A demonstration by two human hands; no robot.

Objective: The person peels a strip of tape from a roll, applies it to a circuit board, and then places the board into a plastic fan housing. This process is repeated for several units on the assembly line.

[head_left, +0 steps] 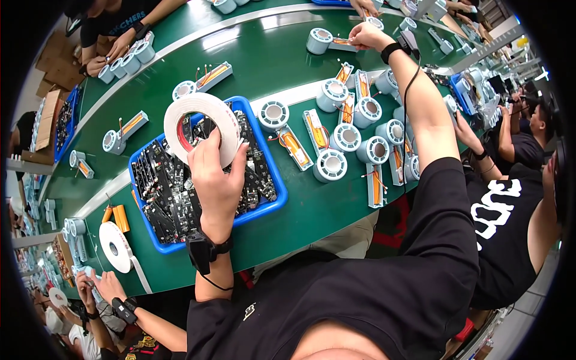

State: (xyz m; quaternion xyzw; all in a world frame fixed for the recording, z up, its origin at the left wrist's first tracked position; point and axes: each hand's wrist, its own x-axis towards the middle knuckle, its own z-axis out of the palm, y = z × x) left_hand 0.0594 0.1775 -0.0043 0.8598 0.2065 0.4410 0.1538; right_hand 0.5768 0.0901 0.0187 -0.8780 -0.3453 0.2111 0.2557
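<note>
My left hand [216, 174] is closed on a roll of white tape [201, 106], with fingers hooked through its core. The roll is held above a blue tray [277, 207] full of small black circuit boards [174, 204]. At the far side, my right arm is stretched out over the green work surface. The fingers of my right hand [369, 37] pinch the handle end of a light-blue handheld fan housing [320, 41], whose round head points left. An orange battery cell [342, 42] shows in its handle.
Several fan housings [346, 138] with orange cells and loose wires crowd the table right of the tray. Another tape roll [114, 246] and loose orange cells [122, 218] lie at the left. A pale rail [288, 94] borders the belt [252, 66]. Co-workers sit on both sides and opposite.
</note>
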